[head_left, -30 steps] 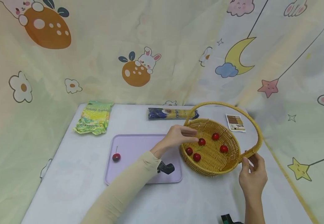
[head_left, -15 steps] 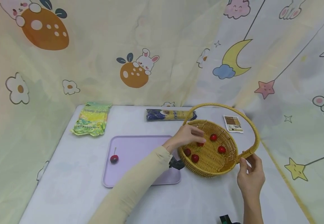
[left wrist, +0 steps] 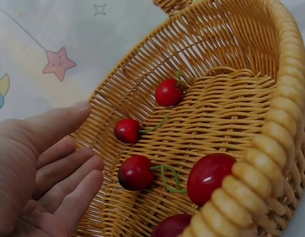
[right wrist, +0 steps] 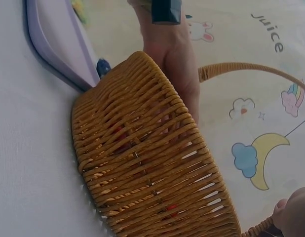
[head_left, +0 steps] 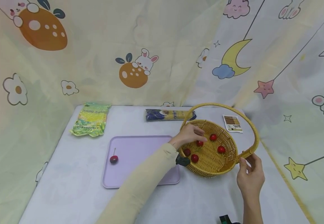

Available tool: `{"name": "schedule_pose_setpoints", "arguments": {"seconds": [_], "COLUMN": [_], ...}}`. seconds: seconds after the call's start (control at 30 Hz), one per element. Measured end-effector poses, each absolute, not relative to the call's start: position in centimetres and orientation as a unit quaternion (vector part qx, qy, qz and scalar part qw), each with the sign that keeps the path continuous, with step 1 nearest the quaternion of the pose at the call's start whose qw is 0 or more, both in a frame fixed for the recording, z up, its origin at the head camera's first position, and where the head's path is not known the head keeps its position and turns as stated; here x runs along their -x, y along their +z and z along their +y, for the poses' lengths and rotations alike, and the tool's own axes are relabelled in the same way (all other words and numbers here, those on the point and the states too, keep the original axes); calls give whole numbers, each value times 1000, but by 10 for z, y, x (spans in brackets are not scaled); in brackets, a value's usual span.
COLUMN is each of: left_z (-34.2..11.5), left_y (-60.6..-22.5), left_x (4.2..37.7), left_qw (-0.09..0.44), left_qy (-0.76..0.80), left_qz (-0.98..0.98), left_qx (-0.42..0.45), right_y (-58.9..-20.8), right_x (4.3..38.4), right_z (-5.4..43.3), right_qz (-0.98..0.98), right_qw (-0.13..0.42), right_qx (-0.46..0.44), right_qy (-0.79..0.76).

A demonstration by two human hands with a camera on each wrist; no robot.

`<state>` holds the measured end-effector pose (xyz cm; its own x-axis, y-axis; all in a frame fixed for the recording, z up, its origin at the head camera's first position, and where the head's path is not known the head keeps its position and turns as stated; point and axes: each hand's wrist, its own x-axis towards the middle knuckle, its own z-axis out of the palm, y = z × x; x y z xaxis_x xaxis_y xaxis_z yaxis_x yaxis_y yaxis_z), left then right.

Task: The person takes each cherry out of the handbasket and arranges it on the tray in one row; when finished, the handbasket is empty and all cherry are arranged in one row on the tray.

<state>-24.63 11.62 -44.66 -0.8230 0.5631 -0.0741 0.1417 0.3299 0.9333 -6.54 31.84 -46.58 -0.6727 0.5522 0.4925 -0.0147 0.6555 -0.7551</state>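
A yellow wicker basket [head_left: 210,160] holds several red cherries [head_left: 221,149]. My left hand [head_left: 190,133] reaches over its left rim. In the left wrist view that hand [left wrist: 49,173] has its fingers extended and slightly bent, nothing between them, beside a cherry [left wrist: 135,173] with a green stem. My right hand [head_left: 251,177] pinches the base of the basket's arched handle [head_left: 255,133] at the right rim; in the right wrist view part of this hand [right wrist: 296,212] shows at the lower right. A dark red cherry [head_left: 113,159] with its stem up lies on a lilac tray [head_left: 139,155].
Left of the basket, my left forearm crosses the tray. A green and yellow packet [head_left: 92,119] lies at the back left of the white table [head_left: 66,174]. Behind the basket are a blue and yellow long packet [head_left: 164,114] and a small white and brown sachet [head_left: 233,123].
My left hand has moved right and farther in over the basket, close above the cherries. My right hand keeps its grip at the handle's base. The view has shifted slightly.
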Motion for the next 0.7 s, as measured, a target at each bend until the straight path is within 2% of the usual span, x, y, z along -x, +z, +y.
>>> {"name": "schedule_pose_setpoints", "arguments": {"seconds": [0.7], "left_z": [136], "left_y": [-452], "left_x": [249], "left_qw": [193], "left_qy": [497], "left_qz": [834], "left_qx": [-144], "right_y": [-466], "right_x": [64], "right_z": [319], "right_qz": [-830], "right_qw": [368], "right_qx": [162], "right_qy": [387]}}
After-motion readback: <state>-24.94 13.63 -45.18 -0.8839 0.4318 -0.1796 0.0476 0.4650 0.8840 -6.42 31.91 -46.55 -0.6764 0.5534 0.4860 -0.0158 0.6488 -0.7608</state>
